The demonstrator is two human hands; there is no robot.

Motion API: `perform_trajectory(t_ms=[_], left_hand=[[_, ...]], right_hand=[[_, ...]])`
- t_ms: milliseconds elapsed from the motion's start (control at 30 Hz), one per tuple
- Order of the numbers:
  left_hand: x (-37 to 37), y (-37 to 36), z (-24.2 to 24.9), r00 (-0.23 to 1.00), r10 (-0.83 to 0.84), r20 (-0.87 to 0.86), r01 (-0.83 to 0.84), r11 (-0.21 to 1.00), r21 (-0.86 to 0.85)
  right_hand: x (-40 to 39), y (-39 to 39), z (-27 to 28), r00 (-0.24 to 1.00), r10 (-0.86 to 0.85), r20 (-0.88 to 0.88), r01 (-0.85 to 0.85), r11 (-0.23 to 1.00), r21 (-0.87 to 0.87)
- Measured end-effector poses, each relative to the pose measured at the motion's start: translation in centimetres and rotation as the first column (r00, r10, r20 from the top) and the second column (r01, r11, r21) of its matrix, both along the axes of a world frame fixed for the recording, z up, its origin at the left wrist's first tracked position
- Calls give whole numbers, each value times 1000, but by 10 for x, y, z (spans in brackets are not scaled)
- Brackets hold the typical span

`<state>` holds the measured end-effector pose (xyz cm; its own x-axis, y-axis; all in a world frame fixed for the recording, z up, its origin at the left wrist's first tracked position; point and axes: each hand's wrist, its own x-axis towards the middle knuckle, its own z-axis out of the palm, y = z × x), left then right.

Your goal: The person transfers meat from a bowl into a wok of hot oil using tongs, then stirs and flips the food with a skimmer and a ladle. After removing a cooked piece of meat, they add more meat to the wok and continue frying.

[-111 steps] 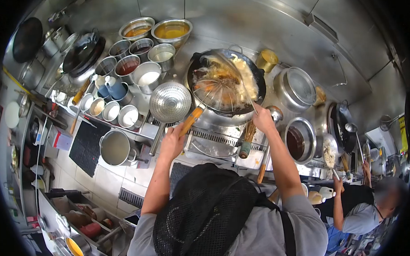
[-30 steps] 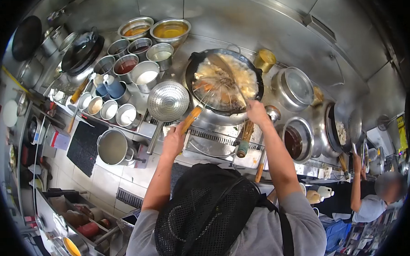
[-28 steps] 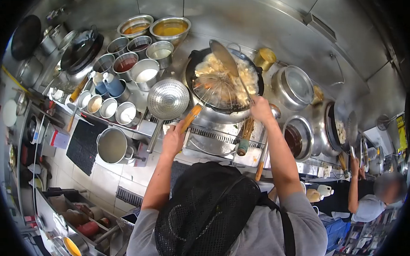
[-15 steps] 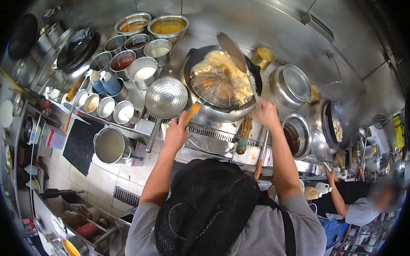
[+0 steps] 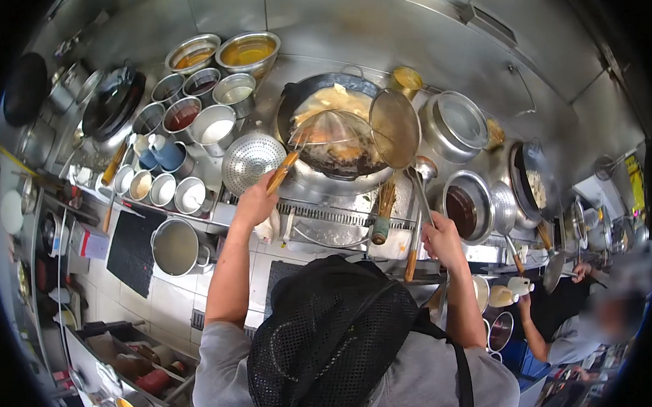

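Observation:
My left hand (image 5: 255,199) is closed round the wooden handle of a wire strainer (image 5: 331,131), whose mesh lies over the front part of a wok (image 5: 290,108). Pale yellow, frothy food (image 5: 337,100) fills the wok behind the strainer. My right hand (image 5: 442,240) grips the metal handle of a long-handled utensil that points up toward the wok. At the wok's right edge a round, flat skimmer (image 5: 395,129) is tilted up. A shiny ladle bowl (image 5: 425,168) shows just below it.
A perforated ladle (image 5: 253,164) rests left of the wok, near tins of sauces and powders (image 5: 214,128). A bamboo brush (image 5: 382,219) lies in front. On the right stand lidded pots (image 5: 452,127) and a bowl of dark sauce (image 5: 468,207). A co-worker (image 5: 578,338) is at the far right.
My right hand has drawn back toward me and lower, and the skimmer has swung from over the wok to its right edge. My left hand has shifted left with the strainer.

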<state>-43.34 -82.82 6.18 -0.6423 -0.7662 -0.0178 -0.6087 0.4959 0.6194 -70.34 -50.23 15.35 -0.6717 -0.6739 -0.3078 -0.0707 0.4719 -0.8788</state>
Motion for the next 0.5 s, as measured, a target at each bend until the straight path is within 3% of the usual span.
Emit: perform_trajectory(t_ms=[67,100,133,167,200,233,300,400,500], left_hand=[[1,-16,-14,980,-59,-189,65,998,26],[1,-35,-51,940,-174,-294,133,979,-154],[-2,-28,-25,941,-181,-287,139,977,-162],[-4,-19,1,958,-5,-288,83,962,258],[-7,-11,21,964,158,-214,14,773,634],[-11,-11,20,966,151,-210,16,775,632],[-17,-14,14,906,315,-283,80,528,845],[-25,-14,6,890,356,-287,109,445,889],[-32,-7,4,894,349,-282,142,377,915]], right_hand=[[-10,-6,-12,1000,17,-11,-17,1000,-15],[-12,-11,-17,999,34,17,-34,999,6],[-12,-18,-23,998,50,47,-51,998,26],[-9,-27,-29,991,9,137,-3,999,-47],[-10,-36,-39,990,3,142,5,999,-53],[-11,-44,-53,991,10,133,-5,999,-40],[-9,-57,-76,990,13,141,-5,998,-59],[-9,-63,-85,965,0,262,29,994,-106],[-12,-64,-90,961,28,275,25,982,-186]])
